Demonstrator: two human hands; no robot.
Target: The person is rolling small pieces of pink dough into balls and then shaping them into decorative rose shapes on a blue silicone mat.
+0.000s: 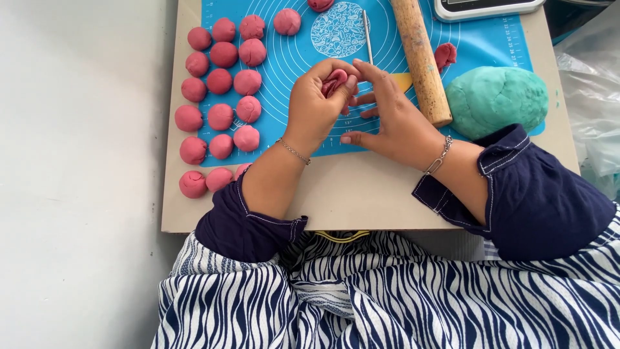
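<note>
My left hand (314, 103) is curled around a small piece of pink dough (336, 81), pinching it above the blue silicone mat (290, 58). My right hand (387, 116) presses against that same piece from the right, its fingertips touching it and the other fingers spread. Several finished pink dough balls (221, 90) lie in rows to the left of my hands, on the mat and on the board. Both wrists wear thin bracelets.
A wooden rolling pin (421, 58) lies diagonally right of my hands. A big lump of teal dough (496, 98) sits at the mat's right edge, a pink scrap (444, 54) beside the pin. A metal tool (367, 32), a scale (484, 8), a plastic bag (591, 97) and the beige board (361, 194) surround them.
</note>
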